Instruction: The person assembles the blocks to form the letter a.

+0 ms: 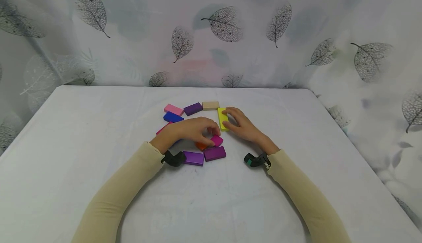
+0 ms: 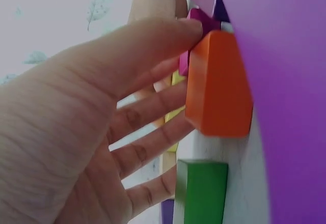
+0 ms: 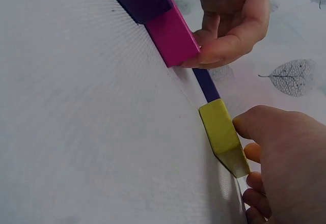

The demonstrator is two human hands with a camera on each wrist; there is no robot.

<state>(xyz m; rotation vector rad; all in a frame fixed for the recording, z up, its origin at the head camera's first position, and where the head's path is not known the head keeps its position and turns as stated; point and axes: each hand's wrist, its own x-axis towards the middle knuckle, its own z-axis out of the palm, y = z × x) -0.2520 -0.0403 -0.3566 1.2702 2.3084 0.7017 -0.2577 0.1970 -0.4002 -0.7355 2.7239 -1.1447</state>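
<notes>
My left grip pinches the dark pink block in the head view; my right grip, fingers apart, touches the yellow block, maybe to steady it.

Left wrist view: my thumb sits by the orange block, perhaps for careful lining up.

Right wrist view: yellow rests on the surface.

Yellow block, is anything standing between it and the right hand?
Nothing visible does: the right hand touches the yellow block directly. The magenta block at the left hand lies nearer the wearer, not between them.
</notes>
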